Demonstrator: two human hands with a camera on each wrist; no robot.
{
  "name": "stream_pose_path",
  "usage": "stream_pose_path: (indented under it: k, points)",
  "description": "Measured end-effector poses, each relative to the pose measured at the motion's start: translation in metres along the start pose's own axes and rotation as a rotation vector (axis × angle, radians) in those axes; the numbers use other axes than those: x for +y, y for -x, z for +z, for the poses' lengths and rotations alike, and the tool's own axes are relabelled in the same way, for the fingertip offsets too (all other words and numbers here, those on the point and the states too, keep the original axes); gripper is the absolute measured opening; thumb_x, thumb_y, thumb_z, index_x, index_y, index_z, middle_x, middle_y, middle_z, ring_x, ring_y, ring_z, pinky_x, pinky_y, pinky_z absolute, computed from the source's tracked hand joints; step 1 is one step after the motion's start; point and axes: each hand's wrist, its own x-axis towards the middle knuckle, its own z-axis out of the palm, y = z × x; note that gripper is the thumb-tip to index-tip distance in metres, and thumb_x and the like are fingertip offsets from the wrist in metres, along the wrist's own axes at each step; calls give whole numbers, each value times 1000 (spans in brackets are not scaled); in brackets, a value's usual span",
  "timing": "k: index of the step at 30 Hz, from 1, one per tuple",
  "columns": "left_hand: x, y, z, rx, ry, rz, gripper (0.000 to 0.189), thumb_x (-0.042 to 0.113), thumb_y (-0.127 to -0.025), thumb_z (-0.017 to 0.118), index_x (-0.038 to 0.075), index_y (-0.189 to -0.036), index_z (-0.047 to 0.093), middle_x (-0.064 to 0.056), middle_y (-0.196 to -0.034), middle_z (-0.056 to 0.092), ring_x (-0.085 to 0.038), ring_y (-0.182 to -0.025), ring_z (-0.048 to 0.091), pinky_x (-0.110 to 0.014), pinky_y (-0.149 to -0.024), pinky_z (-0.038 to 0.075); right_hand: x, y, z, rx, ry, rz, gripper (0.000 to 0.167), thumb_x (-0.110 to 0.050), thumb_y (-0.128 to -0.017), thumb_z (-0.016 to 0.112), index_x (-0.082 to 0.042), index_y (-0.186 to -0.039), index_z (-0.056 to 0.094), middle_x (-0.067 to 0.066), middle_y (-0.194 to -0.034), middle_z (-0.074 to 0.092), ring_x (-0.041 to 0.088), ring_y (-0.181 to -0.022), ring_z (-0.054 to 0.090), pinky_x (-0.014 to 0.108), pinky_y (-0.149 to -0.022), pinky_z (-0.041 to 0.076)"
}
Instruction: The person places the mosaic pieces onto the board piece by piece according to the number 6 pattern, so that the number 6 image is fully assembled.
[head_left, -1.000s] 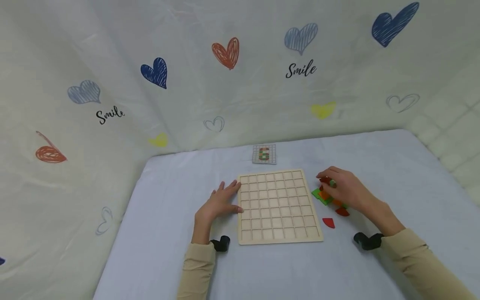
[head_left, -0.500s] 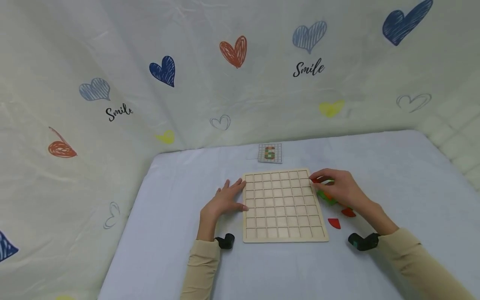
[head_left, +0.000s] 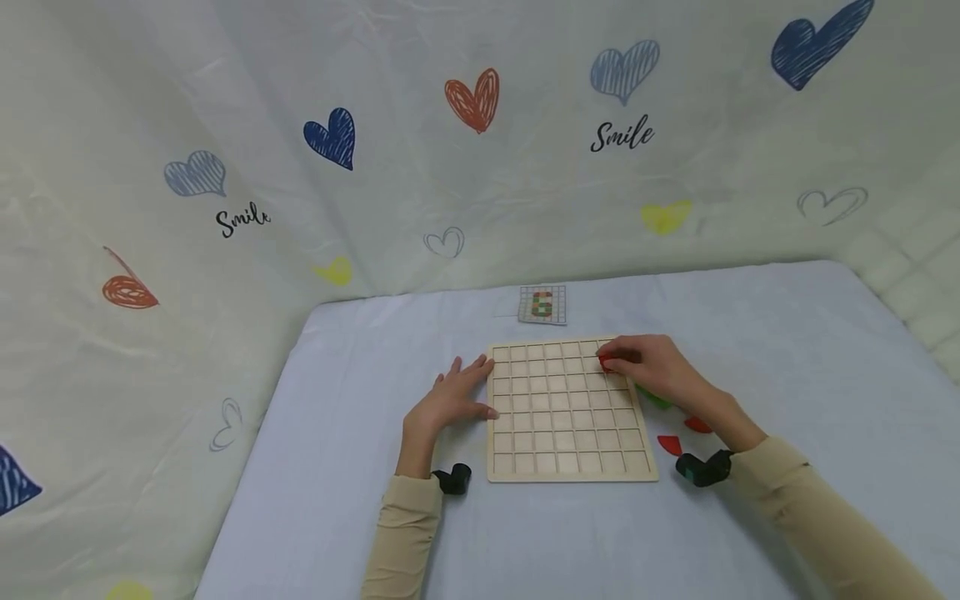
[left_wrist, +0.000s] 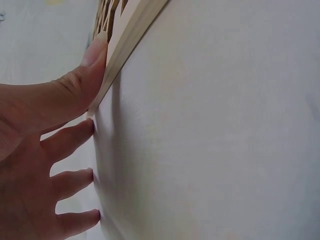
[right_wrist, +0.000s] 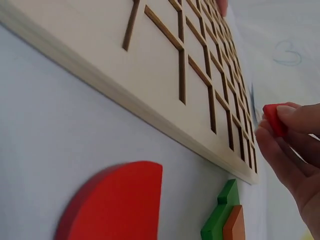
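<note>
A pale wooden grid board (head_left: 572, 412) lies on the white-covered table. My left hand (head_left: 447, 402) rests at its left edge, fingers spread; in the left wrist view the thumb (left_wrist: 92, 62) lies against the board's side. Over the board's far right corner, my right hand (head_left: 658, 367) pinches a small red piece (right_wrist: 275, 120) between thumb and fingers. Right of the board lie a red quarter-round piece (head_left: 670, 445) and another red piece (head_left: 697, 425). Close by are green pieces (head_left: 654, 397), partly hidden under the right hand, and an orange piece (right_wrist: 235, 224).
Behind the board lies a pattern card (head_left: 542, 305) showing a coloured figure on a grid. A white cloth (head_left: 390, 192) printed with hearts and "Smile" hangs behind the table. Each wrist wears a black camera (head_left: 703, 469).
From the pile of pieces, my right hand has moved left over the board's far right corner, carrying the red piece. My left hand stays at the board's edge.
</note>
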Motion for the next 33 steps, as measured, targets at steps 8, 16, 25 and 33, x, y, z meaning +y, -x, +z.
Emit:
stream_pose_path:
  k: [8,16,25,33]
  points:
    - [1,-2,1,3,-3,-16,91,31,-87,83,20,-163,34,2,-172,22,-36,-161,4,-63,-127,6,-4,-10,3,-24,4,10,22,-9,-94,73,-6,-115,77,13,-111,76,27,-93,73,44,-85,59]
    - [0,0,1,11,-10,-4,90,30,-87,83,19,-162,35,1,-171,24,-37,-160,6,-63,-127,9,-9,-23,9,-49,-6,-41,18,-7,-93,74,-3,-111,77,11,-105,78,26,-93,73,43,-85,59]
    - [-4,3,-1,16,-23,5,89,32,-88,82,18,-162,36,-1,-171,25,-38,-160,7,-64,-127,11,-17,-39,25,-45,-5,-100,14,-2,-89,75,-1,-104,77,7,-92,78,19,-82,71,33,-76,56]
    - [-2,2,0,13,-16,9,88,32,-89,81,19,-162,35,0,-171,24,-38,-160,7,-64,-126,11,-17,-48,31,-54,68,-149,7,-2,-90,75,-3,-96,78,6,-91,77,22,-85,71,40,-79,59]
